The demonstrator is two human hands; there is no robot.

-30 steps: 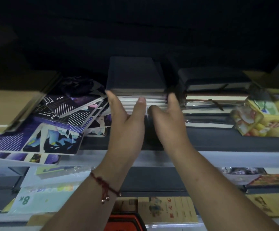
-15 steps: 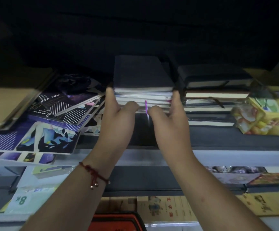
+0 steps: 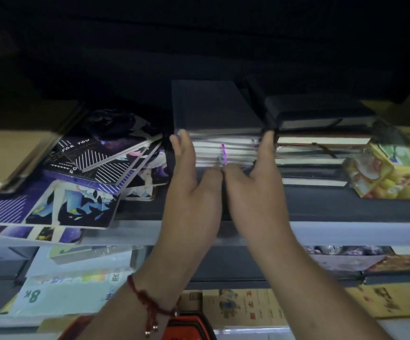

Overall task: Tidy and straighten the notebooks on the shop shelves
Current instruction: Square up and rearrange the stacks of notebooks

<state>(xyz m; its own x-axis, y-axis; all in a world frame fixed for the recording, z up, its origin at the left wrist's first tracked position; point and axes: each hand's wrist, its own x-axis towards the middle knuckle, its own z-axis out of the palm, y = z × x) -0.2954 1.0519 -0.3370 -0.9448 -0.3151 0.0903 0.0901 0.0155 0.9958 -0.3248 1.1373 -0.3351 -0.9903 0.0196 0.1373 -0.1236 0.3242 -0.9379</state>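
Note:
A stack of notebooks [image 3: 213, 106] with a dark cover on top lies on the dim middle shelf [image 3: 346, 231]. My left hand [image 3: 194, 192] presses straight fingers against the stack's left side. My right hand [image 3: 255, 192] presses its fingers against the right side. Both thumbs meet at the stack's front lower edge, where a purple ribbon [image 3: 223, 153] hangs out of the pages. To the left lies a fanned, crooked pile of purple patterned notebooks [image 3: 96, 173]. Another stack of dark notebooks [image 3: 321, 133] sits close on the right.
Brown-covered notebooks [image 3: 10, 155] lean at the far left. A yellow wrapped pack [image 3: 390, 173] stands at the right end of the shelf. The shelf below holds light sketch pads [image 3: 64, 293] and yellow booklets [image 3: 243, 307]. A dark shelf overhangs closely above.
My hands slid from the stack's front corners to its two sides and the thumbs closed together at the front. The stack shifted slightly right and squared up; the purple ribbon came into view.

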